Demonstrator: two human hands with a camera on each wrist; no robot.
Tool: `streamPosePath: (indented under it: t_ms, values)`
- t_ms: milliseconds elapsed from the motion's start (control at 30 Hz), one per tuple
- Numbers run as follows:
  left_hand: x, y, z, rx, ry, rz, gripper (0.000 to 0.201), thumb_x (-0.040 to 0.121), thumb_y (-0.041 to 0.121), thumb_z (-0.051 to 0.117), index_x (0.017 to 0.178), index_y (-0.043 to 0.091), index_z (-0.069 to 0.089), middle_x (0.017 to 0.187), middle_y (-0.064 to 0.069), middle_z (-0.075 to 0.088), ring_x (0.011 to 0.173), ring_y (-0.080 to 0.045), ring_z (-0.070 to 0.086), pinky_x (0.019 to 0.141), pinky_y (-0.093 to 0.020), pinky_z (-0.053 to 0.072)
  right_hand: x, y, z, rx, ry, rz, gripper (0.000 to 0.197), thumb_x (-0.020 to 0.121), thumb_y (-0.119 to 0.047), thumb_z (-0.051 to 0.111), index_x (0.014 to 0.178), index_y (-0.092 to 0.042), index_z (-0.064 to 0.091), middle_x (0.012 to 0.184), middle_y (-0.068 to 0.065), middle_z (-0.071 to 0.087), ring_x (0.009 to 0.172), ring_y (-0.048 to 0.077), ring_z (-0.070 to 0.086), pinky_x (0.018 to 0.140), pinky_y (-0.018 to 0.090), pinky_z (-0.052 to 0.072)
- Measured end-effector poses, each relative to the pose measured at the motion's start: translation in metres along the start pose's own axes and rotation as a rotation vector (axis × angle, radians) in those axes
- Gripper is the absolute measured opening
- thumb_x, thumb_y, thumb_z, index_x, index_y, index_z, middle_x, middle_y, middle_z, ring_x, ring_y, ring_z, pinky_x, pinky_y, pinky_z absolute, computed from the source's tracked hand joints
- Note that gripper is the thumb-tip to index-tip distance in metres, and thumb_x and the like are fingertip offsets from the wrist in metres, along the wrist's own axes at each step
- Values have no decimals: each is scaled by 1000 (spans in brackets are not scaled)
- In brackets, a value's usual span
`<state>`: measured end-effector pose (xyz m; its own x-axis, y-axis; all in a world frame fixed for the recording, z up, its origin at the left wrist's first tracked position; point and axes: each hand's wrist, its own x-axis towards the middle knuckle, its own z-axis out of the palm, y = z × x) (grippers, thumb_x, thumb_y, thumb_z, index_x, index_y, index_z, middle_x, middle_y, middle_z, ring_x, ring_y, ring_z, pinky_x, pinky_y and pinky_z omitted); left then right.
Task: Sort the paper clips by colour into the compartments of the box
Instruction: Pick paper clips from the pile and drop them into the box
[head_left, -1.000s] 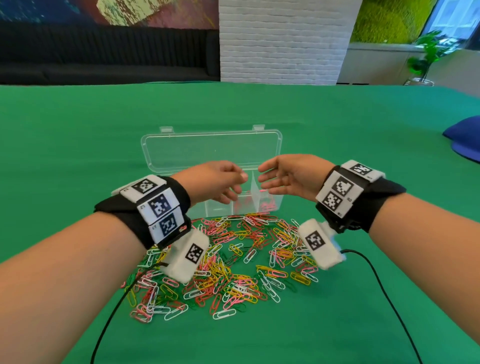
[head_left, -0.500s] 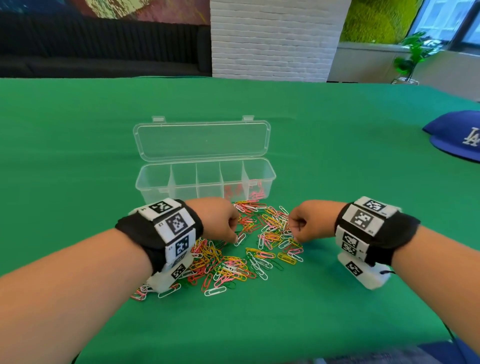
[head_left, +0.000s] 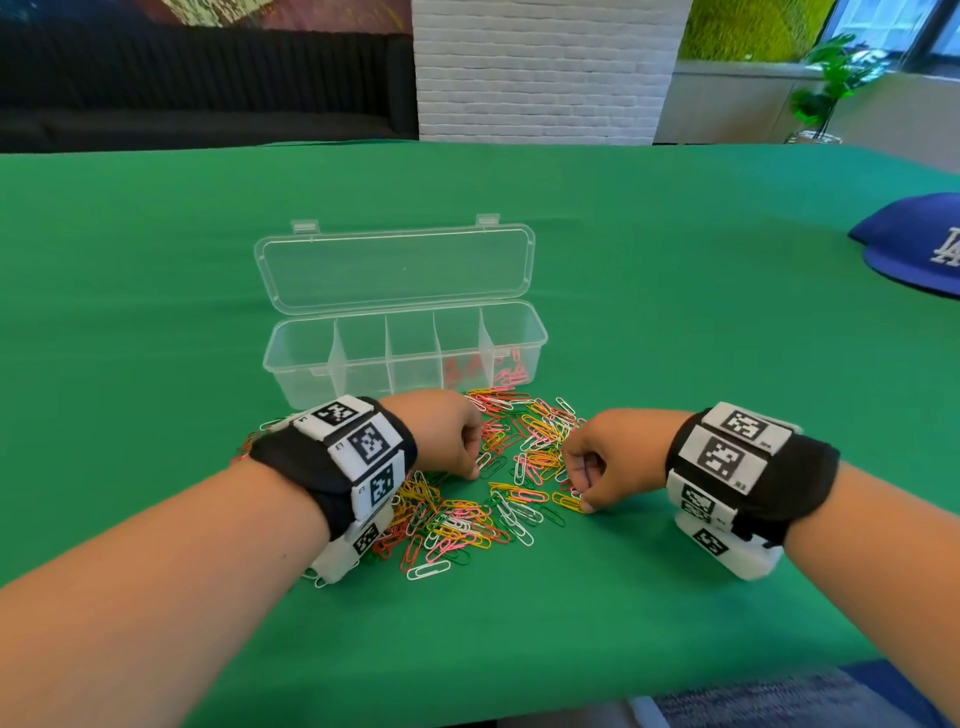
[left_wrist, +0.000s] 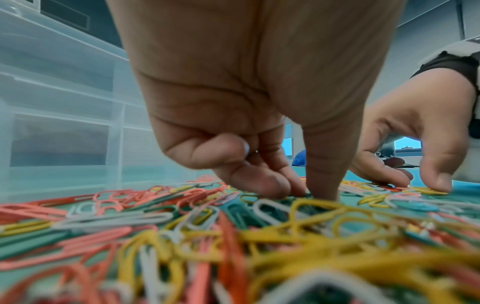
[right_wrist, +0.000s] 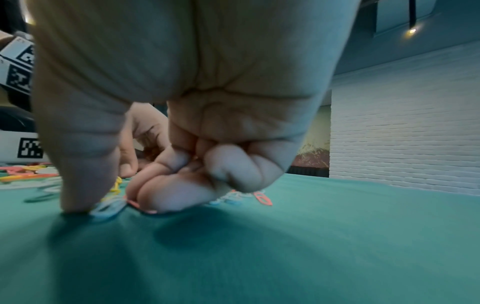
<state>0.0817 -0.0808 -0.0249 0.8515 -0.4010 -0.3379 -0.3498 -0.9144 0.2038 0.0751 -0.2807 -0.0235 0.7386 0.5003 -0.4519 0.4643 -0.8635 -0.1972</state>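
Note:
A clear box (head_left: 311, 358) with a row of compartments stands open, its lid (head_left: 395, 265) laid back. Red clips (head_left: 460, 371) lie in the fourth compartment and pink clips (head_left: 511, 371) in the rightmost. A mixed pile of paper clips (head_left: 519, 467) (left_wrist: 233, 236) lies in front of it. My left hand (head_left: 475, 470) (left_wrist: 309, 194) is curled, thumb and forefinger tips pinched together down in the pile on a dark green clip. My right hand (head_left: 582, 501) (right_wrist: 116, 206) is curled at the pile's right edge. Its thumb and fingertips (right_wrist: 161, 201) hem in a white clip (right_wrist: 109, 206) on the cloth.
The green cloth table (head_left: 675, 312) stretches far on all sides. A blue cap (head_left: 914, 244) lies at the far right. Each wrist carries a black band with marker tags and a white camera block (head_left: 743, 556). Behind the table are a white brick pillar and a dark sofa.
A second ago both hands hovered with loose fingers over the box. They have come down and back onto the pile and curled, and have hardly moved in the last half second.

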Motion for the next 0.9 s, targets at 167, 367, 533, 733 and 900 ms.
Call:
streamPosePath:
  t_ms: [167, 367, 533, 733, 900]
  values:
    - [-2, 1, 2, -24, 51, -4, 15, 82, 24, 66, 92, 23, 55, 74, 11, 47, 75, -14, 49, 59, -24, 36, -1, 0, 2, -5, -4, -7, 18, 76, -27, 73, 80, -25, 55, 66, -12, 52, 60, 6, 48, 59, 19, 40]
    - [-1, 2, 4, -43, 26, -1, 22, 82, 31, 69, 98, 21, 57, 74, 14, 44, 74, -12, 46, 64, -24, 35, -5, 0, 4, -9, -33, -30, 23, 77, -22, 71, 85, -28, 50, 68, -12, 51, 65, 10, 49, 65, 23, 41]
    - [-1, 3, 3, -12, 25, 28, 12, 85, 27, 67, 93, 20, 61, 73, 14, 48, 71, -8, 47, 55, -19, 35, -8, -1, 6, -24, 14, -69, 18, 80, -14, 63, 95, -25, 61, 64, -14, 51, 58, -2, 45, 64, 20, 40]
    - [-5, 6, 1, 94, 30, 62, 5, 86, 18, 55, 83, 21, 57, 71, 10, 49, 71, -13, 49, 58, -22, 37, -11, -5, 6, -52, 68, -49, 27, 80, -10, 49, 97, -27, 62, 68, -11, 49, 67, 13, 47, 66, 21, 40]
    - [-7, 4, -1, 56, 113, 41, 11, 86, 22, 54, 76, 20, 50, 78, 2, 54, 73, -17, 49, 61, -25, 38, -5, 1, -6, 32, 194, 36, 21, 86, -11, 44, 87, -28, 57, 64, -10, 46, 56, 1, 41, 54, 16, 33]
